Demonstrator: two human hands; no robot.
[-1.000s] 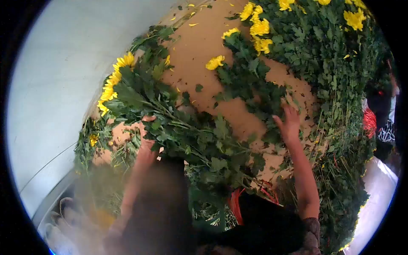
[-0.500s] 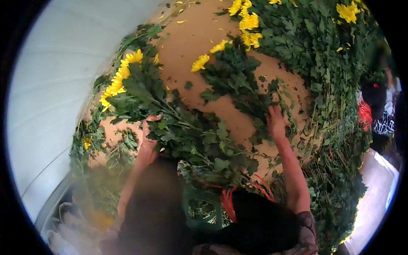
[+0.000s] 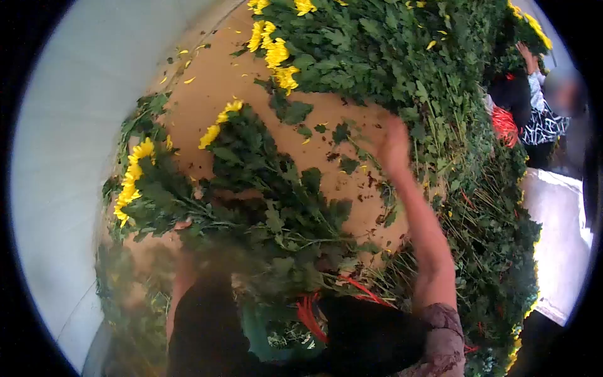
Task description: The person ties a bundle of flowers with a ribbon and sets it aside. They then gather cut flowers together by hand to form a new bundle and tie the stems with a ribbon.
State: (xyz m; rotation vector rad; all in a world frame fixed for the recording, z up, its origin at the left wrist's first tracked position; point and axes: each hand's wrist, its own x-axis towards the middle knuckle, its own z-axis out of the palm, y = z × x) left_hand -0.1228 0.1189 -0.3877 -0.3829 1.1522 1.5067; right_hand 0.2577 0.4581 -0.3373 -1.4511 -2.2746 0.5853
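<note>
My left hand is closed around the stems of a bunch of yellow chrysanthemums at the left; leaves and a blurred patch hide most of its fingers. Against that bunch lies a second group of chrysanthemums, its flower heads pointing up and left and its stems running down to the right. My right hand, smeared by motion, is stretched out above the brown surface with no flower visible in it. Just beyond it is the large pile of leafy chrysanthemums.
Loose leaves and petals litter the brown work surface. Pale sheeting rises at the left. Red ties hang near my lap. Another person is at the far right, near a bundle of red ties.
My right hand has left the second group of chrysanthemums and moved up toward the large pile. That group now lies closer to the left bunch. The whole view has shifted.
</note>
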